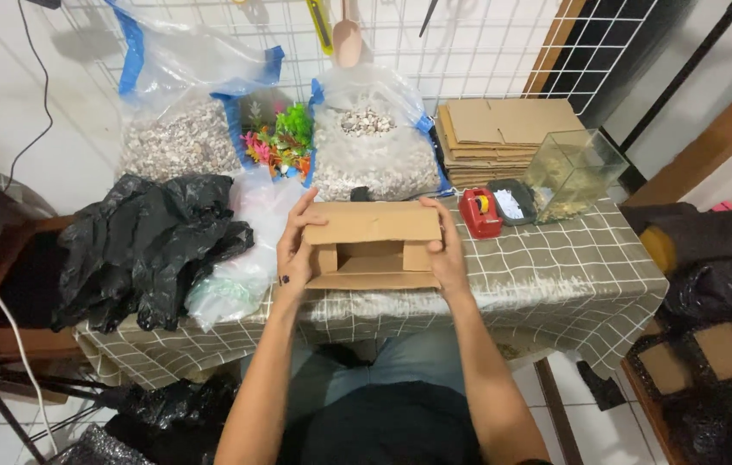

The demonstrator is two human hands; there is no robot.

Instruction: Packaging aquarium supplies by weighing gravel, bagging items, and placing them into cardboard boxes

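Observation:
A small brown cardboard box (372, 244) lies on the table's checked cloth (555, 275), its flaps partly folded and its opening facing me. My left hand (295, 245) grips its left side, fingers over the top flap. My right hand (447, 245) holds the right side the same way. Both hands press the box between them, just in front of my lap.
Behind the box stand two clear bags of gravel (372, 151) (178, 138), colourful plastic plants (280, 142), a stack of flat cardboard (504, 133), a red tape dispenser (479, 212) and a small glass tank (573, 172). Black plastic bags (146, 245) lie left.

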